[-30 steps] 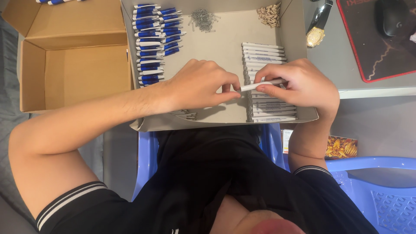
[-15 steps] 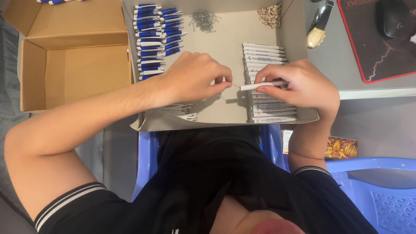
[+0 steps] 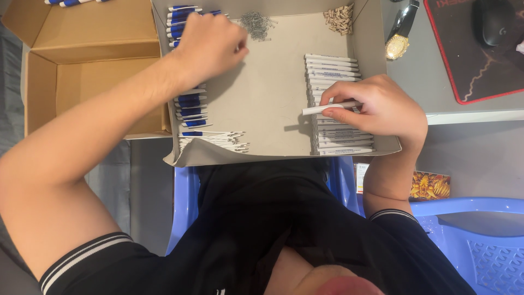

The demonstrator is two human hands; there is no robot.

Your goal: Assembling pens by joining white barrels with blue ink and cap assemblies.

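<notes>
Head view: the right hand (image 3: 382,106) sits at about four o'clock in the shallow cardboard tray (image 3: 267,93), thumb and forefinger pinched on a white pen barrel (image 3: 327,107) that juts toward nine o'clock, just above the stack of white barrels (image 3: 335,104) it rests over. The left hand (image 3: 210,43) reaches to eleven o'clock, fingers curled downward together over the row of blue-and-white pen parts (image 3: 188,104); whether they pinch anything there cannot be told, since the knuckles hide the fingertips.

The barrel looks light, stiff and smooth, a thin plastic tube likely to roll or slip if held loosely, so a pinch near its rear end, as now, seems the sound hold, leaving the open tip free.

Around it: a small heap of metal springs (image 3: 256,23) at twelve o'clock in the tray, a cluster of small tan pieces (image 3: 339,17) at one o'clock, and a bundle of thin white refills (image 3: 215,140) at seven o'clock. An open brown carton (image 3: 82,76) stands just beside the tray at nine o'clock. A dark-handled brush (image 3: 400,33) lies on the grey desk at two o'clock, near a red-edged mouse mat (image 3: 469,54) with a dark mouse (image 3: 494,21). Blue plastic chairs (image 3: 469,240) show at five o'clock. Nothing stands between the hands; the tray's middle lies bare
</notes>
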